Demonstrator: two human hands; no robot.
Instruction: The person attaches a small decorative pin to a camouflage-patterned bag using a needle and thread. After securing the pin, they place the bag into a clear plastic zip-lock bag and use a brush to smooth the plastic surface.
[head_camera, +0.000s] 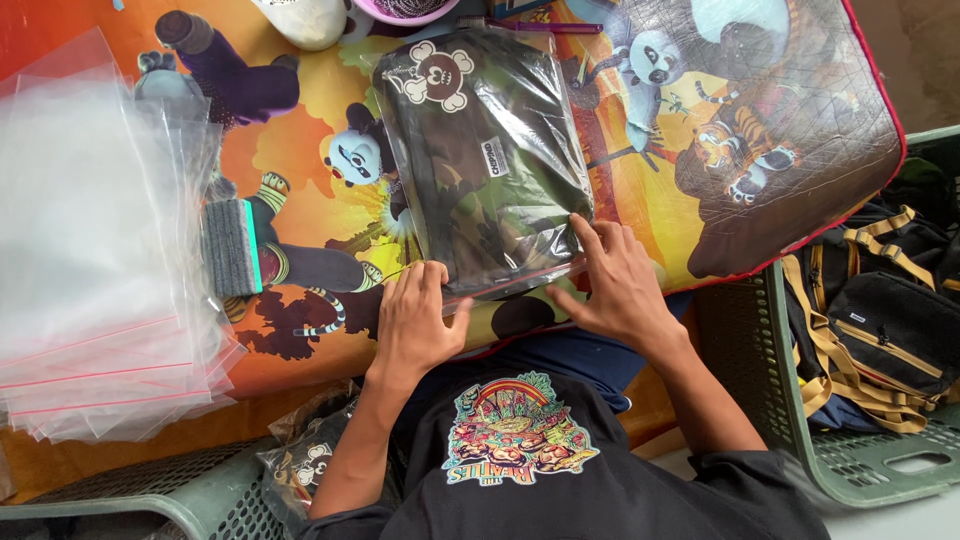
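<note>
Mat (640, 190): big glossy cartoon-print sheet, quilted stitch lines, red piping on the right and near edges, covers most of the surface. Far right corner curves down.

Bag stack (90, 260): clear flat zip bags with pink seal lines, fanned loosely over the mat's left side, overhanging its near edge. Soft, crinkly, translucent.

Crates: green plastic lattice crate (850, 450) on the right holds black pouches with tan straps (890, 330). Second green crate (150, 495) bottom left holds already bagged items, only partly seen.

Packed bag (480, 160): centre of mat, clear zip bag around a dark folded camo fabric item with a white skull-and-bones print near the far end. Film is shiny, wrinkled, tilted slightly clockwise. Its open/seal end faces the person, near the mat's near edge.

Left hand (415, 315): flat, fingers together and extended, pressing down on the bag's near left corner at the seal strip. Thumb out to the right, touching film.

Right hand (610, 285): fingers spread, fingertips pressing the near right corner of the bag; thumb points left along the seal edge. Not gripping, just pressing.

Grey sponge block (230, 248) with teal edge lies between stack and bag, clear of both hands.

Open mat either side of the bag; far edge crowded by a white object (305, 20) and a pink bowl rim (405, 10).
</note>
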